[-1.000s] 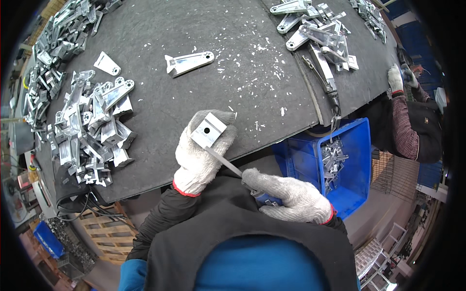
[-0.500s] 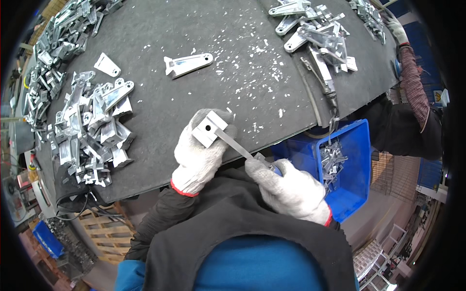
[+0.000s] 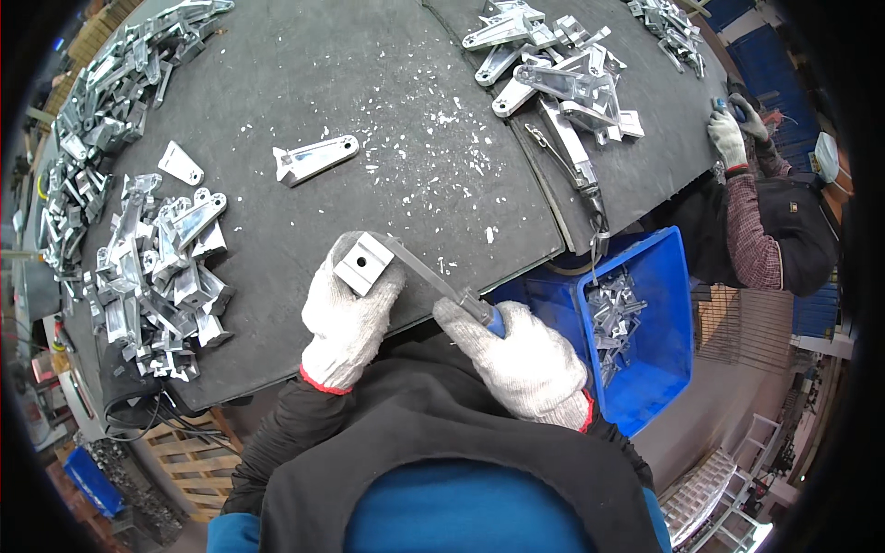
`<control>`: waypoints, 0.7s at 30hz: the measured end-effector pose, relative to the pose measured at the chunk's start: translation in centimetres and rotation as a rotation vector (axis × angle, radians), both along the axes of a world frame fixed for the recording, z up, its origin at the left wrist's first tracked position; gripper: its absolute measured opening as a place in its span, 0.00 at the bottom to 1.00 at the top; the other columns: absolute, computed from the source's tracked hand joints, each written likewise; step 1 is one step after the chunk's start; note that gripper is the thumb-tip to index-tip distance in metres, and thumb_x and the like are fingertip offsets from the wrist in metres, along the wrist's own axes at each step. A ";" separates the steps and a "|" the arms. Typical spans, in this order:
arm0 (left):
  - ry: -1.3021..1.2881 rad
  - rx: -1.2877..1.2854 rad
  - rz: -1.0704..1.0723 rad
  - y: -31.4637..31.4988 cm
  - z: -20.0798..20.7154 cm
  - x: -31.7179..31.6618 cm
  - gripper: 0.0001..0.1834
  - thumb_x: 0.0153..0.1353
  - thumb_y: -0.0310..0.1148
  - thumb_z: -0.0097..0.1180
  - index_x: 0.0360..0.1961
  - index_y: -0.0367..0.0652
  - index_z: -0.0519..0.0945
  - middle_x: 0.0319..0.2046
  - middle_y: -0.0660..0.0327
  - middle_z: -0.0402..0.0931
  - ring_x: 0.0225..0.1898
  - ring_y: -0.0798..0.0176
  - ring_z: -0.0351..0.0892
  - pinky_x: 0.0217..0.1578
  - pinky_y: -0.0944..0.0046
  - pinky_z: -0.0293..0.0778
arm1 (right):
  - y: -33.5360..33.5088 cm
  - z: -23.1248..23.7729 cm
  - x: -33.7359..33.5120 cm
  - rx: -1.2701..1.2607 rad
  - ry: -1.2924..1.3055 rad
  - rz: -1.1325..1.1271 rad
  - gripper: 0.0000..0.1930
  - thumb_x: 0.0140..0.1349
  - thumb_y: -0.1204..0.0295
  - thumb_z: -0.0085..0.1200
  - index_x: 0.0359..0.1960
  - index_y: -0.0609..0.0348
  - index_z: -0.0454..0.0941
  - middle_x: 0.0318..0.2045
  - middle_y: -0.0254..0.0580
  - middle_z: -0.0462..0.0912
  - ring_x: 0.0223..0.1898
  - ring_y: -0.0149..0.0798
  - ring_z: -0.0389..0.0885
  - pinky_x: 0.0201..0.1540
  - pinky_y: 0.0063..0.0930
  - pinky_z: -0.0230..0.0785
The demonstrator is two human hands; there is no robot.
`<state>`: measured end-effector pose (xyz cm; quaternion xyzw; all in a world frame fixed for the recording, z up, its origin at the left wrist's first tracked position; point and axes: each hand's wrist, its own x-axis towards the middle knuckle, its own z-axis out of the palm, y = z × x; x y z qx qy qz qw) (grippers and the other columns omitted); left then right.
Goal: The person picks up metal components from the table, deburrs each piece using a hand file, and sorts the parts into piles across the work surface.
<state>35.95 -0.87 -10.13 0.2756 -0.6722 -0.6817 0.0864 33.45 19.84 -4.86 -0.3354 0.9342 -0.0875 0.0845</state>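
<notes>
My left hand (image 3: pixel 346 309), in a white knit glove with a red cuff, is closed around a silver metal bracket, whose square end face (image 3: pixel 363 263) with a dark round hole points up. Most of the bracket's length is hidden. My right hand (image 3: pixel 521 359), gloved the same way, grips the blue handle of a tool with a long flat metal blade (image 3: pixel 429 273); whether it is a file or a scraper cannot be told. The blade's tip lies beside the bracket's upper right edge. Beyond my hands a single bracket (image 3: pixel 316 160) lies on the dark table mat (image 3: pixel 277 83).
Bracket piles lie at left (image 3: pixel 157 267), far left (image 3: pixel 111 101) and upper right (image 3: pixel 562 78). An air-gun-like tool (image 3: pixel 576 157) rests near the right pile. Pale flakes dot the mat. A blue bin (image 3: pixel 645 387) holds metal pieces; a co-worker's gloved hand (image 3: pixel 728 138) is at right.
The blade has gone from lying across the bracket's face to its upper right edge. My view has shifted, so the table things sit further left. The co-worker's hands have moved nearer together.
</notes>
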 end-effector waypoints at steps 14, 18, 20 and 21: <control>-0.021 0.048 -0.242 -0.8 4.8 -8.8 0.35 0.63 0.25 0.62 0.70 0.37 0.64 0.43 0.62 0.77 0.39 0.71 0.76 0.41 0.67 0.76 | 3.5 0.3 -4.2 -0.083 -0.394 -0.198 0.41 0.63 0.58 0.63 0.78 0.25 0.57 0.50 0.58 0.75 0.35 0.60 0.87 0.37 0.54 0.81; -0.061 -0.596 -0.560 2.6 11.4 -18.8 0.29 0.61 0.42 0.58 0.61 0.38 0.73 0.48 0.45 0.83 0.43 0.53 0.84 0.47 0.56 0.77 | 4.2 -0.2 -4.2 -0.030 -0.480 -0.305 0.46 0.62 0.60 0.63 0.79 0.25 0.51 0.51 0.61 0.73 0.37 0.65 0.86 0.39 0.59 0.80; 0.259 -0.434 -0.525 1.5 10.8 -22.4 0.32 0.62 0.43 0.61 0.63 0.33 0.74 0.47 0.52 0.81 0.45 0.61 0.80 0.51 0.61 0.76 | 3.6 0.0 -4.0 -0.006 -0.473 -0.289 0.47 0.61 0.62 0.63 0.80 0.25 0.50 0.52 0.60 0.73 0.37 0.65 0.86 0.38 0.59 0.80; 0.248 -0.498 -0.483 1.0 12.5 -22.9 0.31 0.63 0.41 0.61 0.64 0.33 0.75 0.51 0.52 0.83 0.50 0.61 0.81 0.55 0.63 0.76 | 3.6 -0.4 -3.8 -0.011 -0.478 -0.259 0.47 0.61 0.62 0.63 0.80 0.25 0.50 0.52 0.60 0.73 0.37 0.65 0.86 0.38 0.59 0.80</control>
